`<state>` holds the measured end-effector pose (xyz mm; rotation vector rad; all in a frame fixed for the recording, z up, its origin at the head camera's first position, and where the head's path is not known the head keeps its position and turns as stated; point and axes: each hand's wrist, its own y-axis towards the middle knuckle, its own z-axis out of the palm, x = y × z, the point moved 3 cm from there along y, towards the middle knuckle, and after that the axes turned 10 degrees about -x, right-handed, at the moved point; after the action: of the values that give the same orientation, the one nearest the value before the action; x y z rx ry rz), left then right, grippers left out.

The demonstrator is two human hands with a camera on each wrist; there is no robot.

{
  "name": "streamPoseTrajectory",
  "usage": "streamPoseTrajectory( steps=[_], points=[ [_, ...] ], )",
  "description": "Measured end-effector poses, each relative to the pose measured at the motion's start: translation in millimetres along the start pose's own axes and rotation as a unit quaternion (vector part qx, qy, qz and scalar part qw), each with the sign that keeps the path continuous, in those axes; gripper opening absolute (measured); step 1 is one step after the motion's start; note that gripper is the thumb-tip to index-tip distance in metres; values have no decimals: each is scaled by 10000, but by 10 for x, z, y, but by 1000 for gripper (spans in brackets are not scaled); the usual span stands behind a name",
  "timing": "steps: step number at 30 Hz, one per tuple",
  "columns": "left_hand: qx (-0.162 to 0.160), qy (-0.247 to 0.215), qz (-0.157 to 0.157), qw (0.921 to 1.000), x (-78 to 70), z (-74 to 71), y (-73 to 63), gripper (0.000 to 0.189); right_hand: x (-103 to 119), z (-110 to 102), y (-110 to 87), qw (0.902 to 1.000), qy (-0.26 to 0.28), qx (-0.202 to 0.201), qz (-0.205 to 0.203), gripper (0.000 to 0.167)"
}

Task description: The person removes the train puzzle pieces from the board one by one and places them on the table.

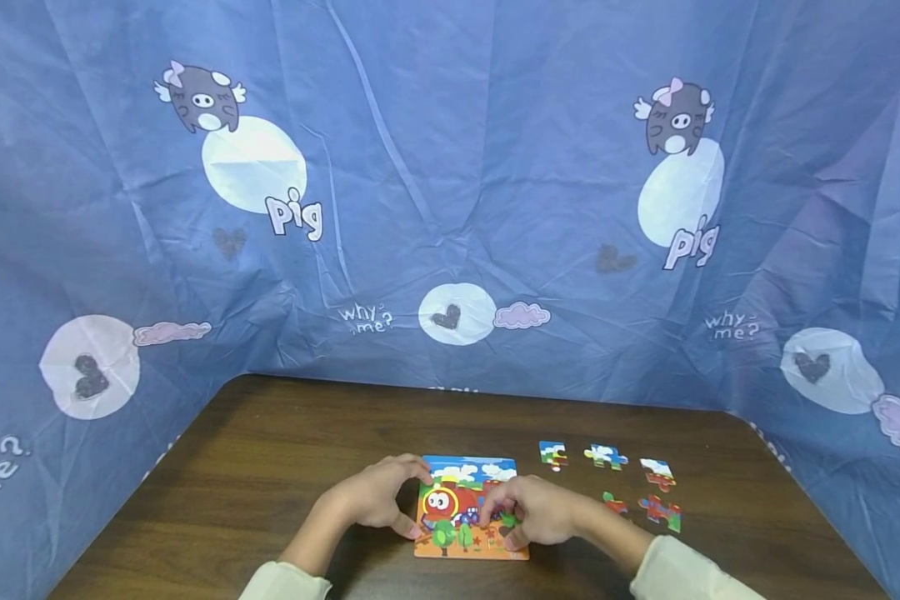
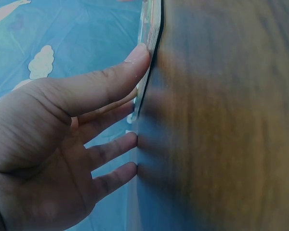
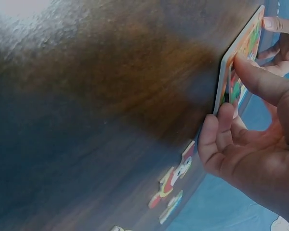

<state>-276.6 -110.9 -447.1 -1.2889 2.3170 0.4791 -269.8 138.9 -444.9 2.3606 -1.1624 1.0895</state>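
Note:
A jigsaw puzzle (image 1: 468,500) with a red cartoon train, trees and clouds lies flat on the wooden table. My left hand (image 1: 382,493) steadies its left side, thumb on the lower left edge and the other fingers spread, nearly straight, toward the top corner. In the left wrist view the left thumb (image 2: 130,67) touches the board's rim. Over the lower right part is my right hand (image 1: 543,510), its thumb and curled fingers around a puzzle piece (image 3: 236,89) at the board's right side. A dark gap shows beside that piece; the fingers hide much of it.
Several loose pieces lie right of the puzzle, among them a blue-and-white one (image 1: 606,456) and a red-and-green one (image 1: 662,512). A red-and-green piece (image 1: 613,502) sits close behind the right wrist. A blue printed curtain (image 1: 450,208) hangs around the brown table (image 1: 307,433).

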Motion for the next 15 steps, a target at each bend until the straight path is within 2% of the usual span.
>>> streamPoseTrajectory(
  steps=[7,15],
  points=[
    [-34,20,45,10000,15,9,-1,63,-3,-12,26,9999,-114,36,-79,41],
    [1,61,-23,10000,24,18,7,63,-15,-100,10,9996,98,32,-279,37]
  ],
)
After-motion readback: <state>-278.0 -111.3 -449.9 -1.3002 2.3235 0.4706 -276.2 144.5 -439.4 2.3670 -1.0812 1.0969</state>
